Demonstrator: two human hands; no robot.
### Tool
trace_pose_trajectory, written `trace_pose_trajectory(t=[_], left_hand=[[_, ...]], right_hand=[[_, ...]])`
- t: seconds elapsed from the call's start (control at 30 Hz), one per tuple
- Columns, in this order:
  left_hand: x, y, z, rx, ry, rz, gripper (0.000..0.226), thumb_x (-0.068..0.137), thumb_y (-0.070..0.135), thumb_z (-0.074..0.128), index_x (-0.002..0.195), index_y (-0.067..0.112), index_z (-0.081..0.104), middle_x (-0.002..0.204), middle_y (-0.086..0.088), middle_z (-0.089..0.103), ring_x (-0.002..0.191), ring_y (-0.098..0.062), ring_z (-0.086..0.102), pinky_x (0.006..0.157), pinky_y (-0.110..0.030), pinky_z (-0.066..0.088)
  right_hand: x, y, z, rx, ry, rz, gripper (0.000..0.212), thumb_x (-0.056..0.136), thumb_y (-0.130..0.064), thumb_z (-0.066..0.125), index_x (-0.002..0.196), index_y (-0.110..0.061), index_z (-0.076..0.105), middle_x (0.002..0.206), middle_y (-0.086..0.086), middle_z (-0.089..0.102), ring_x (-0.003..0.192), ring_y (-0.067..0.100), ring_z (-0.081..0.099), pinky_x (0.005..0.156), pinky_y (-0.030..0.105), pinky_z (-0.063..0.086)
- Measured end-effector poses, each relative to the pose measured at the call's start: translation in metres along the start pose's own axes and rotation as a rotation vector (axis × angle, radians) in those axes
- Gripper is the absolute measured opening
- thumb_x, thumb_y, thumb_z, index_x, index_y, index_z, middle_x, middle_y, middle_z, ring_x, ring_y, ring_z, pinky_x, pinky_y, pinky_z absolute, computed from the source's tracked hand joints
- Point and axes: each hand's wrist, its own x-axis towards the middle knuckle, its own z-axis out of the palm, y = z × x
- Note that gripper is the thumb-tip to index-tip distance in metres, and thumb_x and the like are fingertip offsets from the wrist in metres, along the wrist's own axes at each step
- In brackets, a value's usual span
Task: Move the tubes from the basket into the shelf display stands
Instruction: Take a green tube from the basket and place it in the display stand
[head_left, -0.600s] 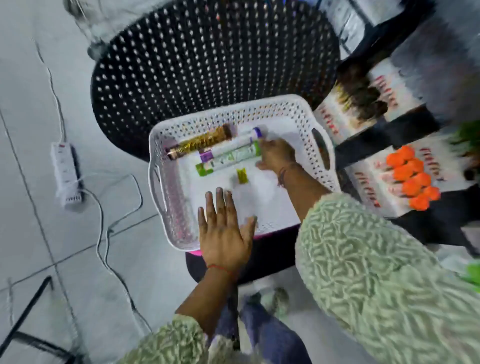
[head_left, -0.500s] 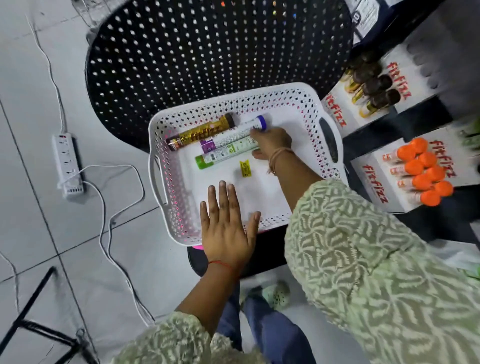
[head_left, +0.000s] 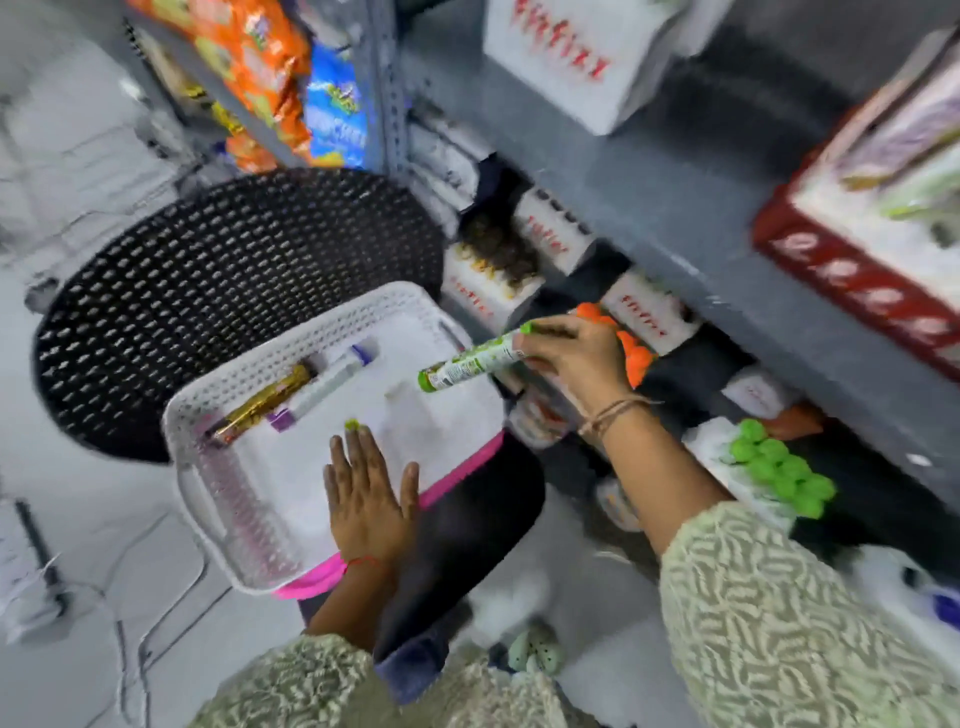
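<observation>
My right hand grips a green-and-white tube by its capped end, held in the air over the right rim of the white basket, close to the shelf stands. My left hand lies flat, fingers spread, on the basket's near edge. Inside the basket lie a gold tube, a white tube with purple ends and a small yellow-green bit. White display stands on the low shelf hold orange-capped tubes, green-capped tubes and dark-capped tubes.
The basket rests on a dark stool with a pink edge. A black perforated chair stands behind it. Grey shelf boards carry white and red boxes; snack bags hang at upper left. Cables cross the floor at left.
My right hand has lifted the green tube out of the basket and carried it right toward the shelf. The view has swung up to the shelves. My left hand stays on the basket.
</observation>
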Motion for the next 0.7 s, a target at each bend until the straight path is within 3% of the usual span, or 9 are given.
trace_pose_trajectory(t=[0.1, 0.17, 0.23, 0.3, 0.33, 0.47, 0.53, 0.6, 0.7], left_hand=[[0.022, 0.077, -0.006, -0.055, 0.029, 0.222, 0.080, 0.091, 0.058, 0.006, 0.135, -0.007, 0.027, 0.142, -0.028, 0.032, 0.132, -0.039, 0.023, 0.106, -0.043, 0.010], [0.032, 0.137, -0.012, -0.101, 0.088, 0.379, 0.078, 0.092, 0.055, 0.009, 0.135, -0.008, 0.027, 0.141, -0.029, 0.033, 0.131, -0.040, 0.024, 0.107, -0.040, 0.009], [0.030, 0.201, -0.020, -0.160, 0.151, 0.537, 0.076, 0.093, 0.053, 0.011, 0.135, -0.009, 0.028, 0.141, -0.029, 0.032, 0.131, -0.040, 0.023, 0.109, -0.037, 0.006], [0.015, 0.258, -0.021, -0.219, 0.157, 0.674, 0.075, 0.093, 0.052, 0.012, 0.135, -0.008, 0.026, 0.142, -0.029, 0.030, 0.133, -0.038, 0.020, 0.109, -0.038, 0.006], [0.005, 0.279, -0.019, -0.246, 0.146, 0.722, 0.074, 0.093, 0.052, 0.013, 0.136, -0.008, 0.025, 0.143, -0.028, 0.029, 0.133, -0.037, 0.018, 0.108, -0.040, 0.007], [-0.046, 0.347, 0.002, -0.298, 0.056, 0.900, 0.075, 0.092, 0.055, 0.011, 0.138, -0.004, 0.024, 0.146, -0.022, 0.024, 0.136, -0.030, 0.011, 0.110, -0.038, 0.005], [-0.061, 0.365, 0.012, -0.266, 0.032, 0.972, 0.078, 0.091, 0.057, 0.007, 0.139, -0.002, 0.023, 0.147, -0.021, 0.024, 0.136, -0.030, 0.011, 0.110, -0.038, 0.004], [-0.069, 0.377, 0.022, -0.223, 0.006, 0.994, 0.083, 0.089, 0.060, 0.002, 0.139, -0.002, 0.022, 0.147, -0.022, 0.024, 0.136, -0.033, 0.013, 0.109, -0.039, 0.004], [-0.070, 0.380, 0.033, -0.143, -0.003, 0.985, 0.085, 0.088, 0.061, 0.000, 0.139, -0.003, 0.021, 0.147, -0.022, 0.023, 0.136, -0.032, 0.012, 0.110, -0.035, -0.003]], right_hand=[[-0.035, -0.046, -0.081, -0.151, 0.131, -0.141, 0.021, 0.065, -0.002, 0.076, 0.060, -0.021, 0.067, 0.051, -0.005, 0.064, 0.045, 0.006, 0.058, 0.050, 0.021, 0.053], [-0.064, -0.071, -0.130, -0.215, 0.236, -0.220, 0.026, 0.064, -0.004, 0.077, 0.055, -0.024, 0.065, 0.057, 0.001, 0.065, 0.052, 0.011, 0.059, 0.062, 0.035, 0.057], [-0.098, -0.096, -0.180, -0.276, 0.357, -0.281, 0.020, 0.063, -0.006, 0.078, 0.056, -0.021, 0.067, 0.063, 0.010, 0.066, 0.061, 0.017, 0.058, 0.070, 0.043, 0.054], [-0.130, -0.119, -0.229, -0.323, 0.500, -0.318, 0.011, 0.063, -0.012, 0.080, 0.064, -0.006, 0.071, 0.066, 0.022, 0.068, 0.062, 0.022, 0.056, 0.066, 0.041, 0.050], [-0.143, -0.129, -0.249, -0.368, 0.565, -0.344, 0.021, 0.063, -0.017, 0.080, 0.068, 0.001, 0.070, 0.068, 0.027, 0.069, 0.061, 0.024, 0.056, 0.064, 0.041, 0.049], [-0.189, -0.158, -0.324, -0.648, 0.801, -0.352, 0.040, 0.062, -0.036, 0.079, 0.067, 0.002, 0.069, 0.062, 0.017, 0.062, 0.060, 0.021, 0.051, 0.058, 0.037, 0.042], [-0.196, -0.170, -0.349, -0.705, 0.859, -0.318, 0.050, 0.059, -0.043, 0.078, 0.060, 0.004, 0.064, 0.058, 0.019, 0.057, 0.061, 0.024, 0.050, 0.058, 0.038, 0.044], [-0.196, -0.177, -0.369, -0.785, 0.884, -0.261, 0.053, 0.060, -0.049, 0.076, 0.052, 0.000, 0.057, 0.051, 0.017, 0.050, 0.063, 0.026, 0.050, 0.053, 0.035, 0.037], [-0.188, -0.179, -0.395, -0.789, 0.877, -0.231, 0.049, 0.063, -0.043, 0.077, 0.072, 0.004, 0.069, 0.065, 0.018, 0.061, 0.067, 0.021, 0.054, 0.053, 0.027, 0.036]])
